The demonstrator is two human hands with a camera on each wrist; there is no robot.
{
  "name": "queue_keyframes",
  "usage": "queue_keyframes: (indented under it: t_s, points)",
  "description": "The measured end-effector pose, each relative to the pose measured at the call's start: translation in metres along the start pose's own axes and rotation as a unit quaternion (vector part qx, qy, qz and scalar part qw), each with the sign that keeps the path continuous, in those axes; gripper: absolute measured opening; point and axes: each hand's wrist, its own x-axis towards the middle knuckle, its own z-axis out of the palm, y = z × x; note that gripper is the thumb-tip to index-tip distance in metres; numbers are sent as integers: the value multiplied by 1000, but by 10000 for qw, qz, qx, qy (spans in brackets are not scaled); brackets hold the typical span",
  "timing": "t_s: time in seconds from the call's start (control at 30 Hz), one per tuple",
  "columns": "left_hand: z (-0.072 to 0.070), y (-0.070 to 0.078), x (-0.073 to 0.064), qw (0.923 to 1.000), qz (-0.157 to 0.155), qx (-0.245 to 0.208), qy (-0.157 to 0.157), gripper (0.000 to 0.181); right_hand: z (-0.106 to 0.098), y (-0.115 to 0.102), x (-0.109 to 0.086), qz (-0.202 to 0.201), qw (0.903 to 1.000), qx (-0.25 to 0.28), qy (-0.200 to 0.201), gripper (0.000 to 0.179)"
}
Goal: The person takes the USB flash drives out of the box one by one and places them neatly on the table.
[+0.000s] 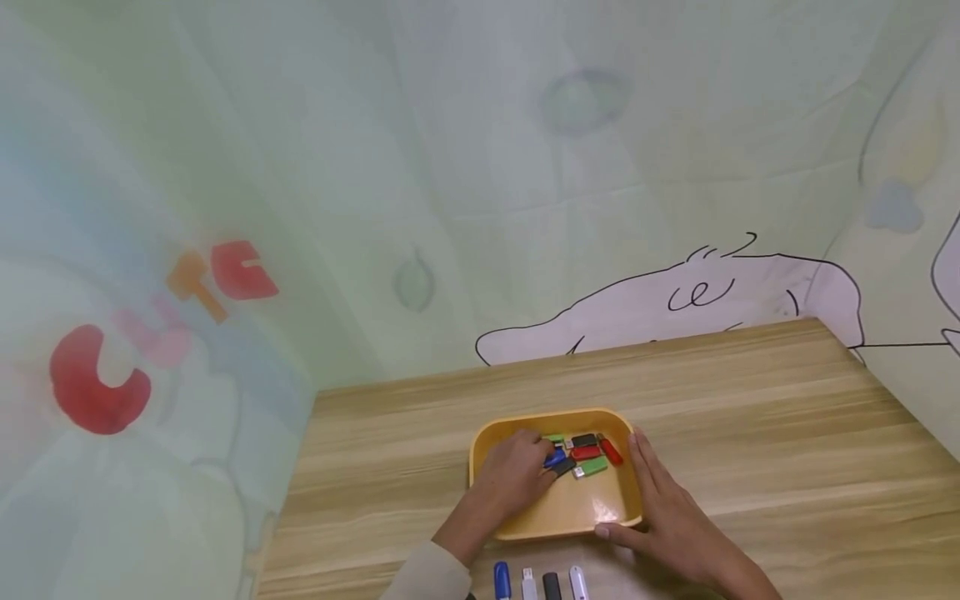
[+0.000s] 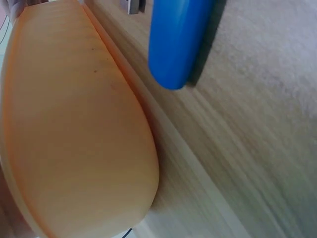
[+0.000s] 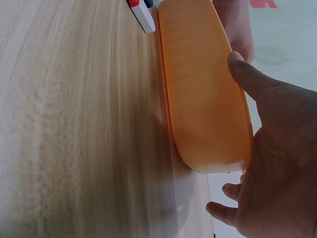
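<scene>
A yellow-orange tray (image 1: 577, 504) stands on the wooden table, with several USB sticks inside. My left hand (image 1: 513, 471) reaches into its left part, fingers bent down at a blue USB stick (image 1: 555, 457) and a black USB stick (image 1: 564, 467). Its fingertips are partly hidden, so a grip cannot be made out. Farther right in the tray lie a red USB stick (image 1: 611, 451), another red one (image 1: 586, 452) and a green USB stick (image 1: 591, 467). My right hand (image 1: 678, 525) rests against the tray's near right corner, straight fingers along the right side and thumb (image 3: 247, 72) at the near rim.
In front of the tray stands a row of USB sticks: blue (image 1: 502, 581), white (image 1: 529, 585), black (image 1: 552, 586) and another white (image 1: 578, 583). A printed cloth backdrop (image 1: 480, 208) hangs behind and left of the wooden table (image 1: 750, 400).
</scene>
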Motion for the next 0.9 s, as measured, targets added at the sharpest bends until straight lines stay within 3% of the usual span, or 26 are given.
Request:
queue_keyframes:
  t_s: [0.57, 0.9]
  points:
    - [-5, -1, -12, 9980, 205, 600, -46, 15, 0, -1, 1, -36, 10000, 22, 41, 130]
    - [-5, 2, -26, 9973, 278, 614, -278, 19, 0, -2, 1, -2, 10000, 46, 7, 131]
